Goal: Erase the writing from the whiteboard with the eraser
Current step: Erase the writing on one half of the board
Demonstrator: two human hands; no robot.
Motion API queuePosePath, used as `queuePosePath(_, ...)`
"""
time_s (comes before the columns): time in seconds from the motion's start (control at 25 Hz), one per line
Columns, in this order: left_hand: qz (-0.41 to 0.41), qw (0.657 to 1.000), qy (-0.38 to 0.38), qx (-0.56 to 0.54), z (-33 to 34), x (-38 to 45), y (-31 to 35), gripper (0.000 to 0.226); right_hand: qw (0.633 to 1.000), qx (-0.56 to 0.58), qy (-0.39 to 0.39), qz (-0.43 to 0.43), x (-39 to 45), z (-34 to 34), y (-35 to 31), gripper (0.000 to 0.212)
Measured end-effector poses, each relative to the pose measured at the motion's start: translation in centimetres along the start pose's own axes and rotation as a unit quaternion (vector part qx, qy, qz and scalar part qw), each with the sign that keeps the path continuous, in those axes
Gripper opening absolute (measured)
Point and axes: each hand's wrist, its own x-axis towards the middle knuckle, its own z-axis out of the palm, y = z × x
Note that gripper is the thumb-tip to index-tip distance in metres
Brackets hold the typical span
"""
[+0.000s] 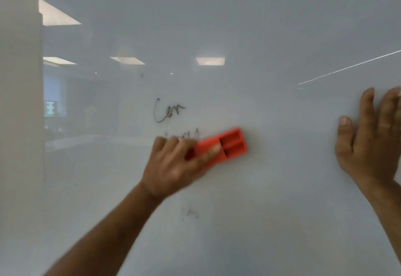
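A glossy whiteboard point(271, 189) fills the view. My left hand point(173, 165) grips an orange-red eraser point(230, 145) and presses it flat on the board, blurred by motion. Dark handwriting point(167, 110) stands just above the hand, and a second line of writing point(186, 134) is partly hidden behind my fingers and the eraser. A faint smudge of ink point(191, 214) lies below the hand. My right hand point(373, 136) rests flat on the board at the right edge, fingers spread, holding nothing.
The board reflects ceiling lights point(210, 61) and a room with a window point(53, 95). A pale wall or post point(19, 102) borders the board on the left. A thin bright line point(351, 66) crosses the upper right.
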Motion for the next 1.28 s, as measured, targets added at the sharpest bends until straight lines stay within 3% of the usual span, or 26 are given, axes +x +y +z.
queuePosePath(0.24, -0.178, 0.98, -0.01, 0.088, 0.6, 7.0, -9.1, 0.049, 0.998, 0.011, -0.021, 0.066, -0.7, 0.3, -1.7, 0.066)
queuePosePath(0.44, -0.415, 0.908, -0.023, 0.049, -0.5, 6.0, -11.8, 0.064, 0.997, 0.013, -0.025, 0.069, -0.7, 0.7, -1.3, 0.064)
queuePosePath(0.56, -0.473, 0.88, -0.011, 0.032, -1.4, 3.1, -10.4, 0.065, 0.997, 0.009, -0.019, 0.068, -1.0, 0.9, -1.3, 0.062)
queuePosePath(0.84, -0.434, 0.901, -0.009, 0.014, -1.6, 0.4, -5.3, 0.063, 0.998, -0.004, -0.011, 0.061, -1.1, 1.1, -1.1, 0.06)
queuePosePath(1.08, -0.234, 0.971, -0.036, 0.014, -2.4, -4.3, -2.3, 0.052, 0.996, 0.009, -0.048, 0.071, -0.7, 1.5, -0.5, 0.063)
queuePosePath(1.28, -0.11, 0.993, -0.053, -0.004, -3.1, -7.7, -1.2, 0.046, 0.996, 0.016, -0.053, 0.063, -0.9, 1.5, -0.7, 0.063)
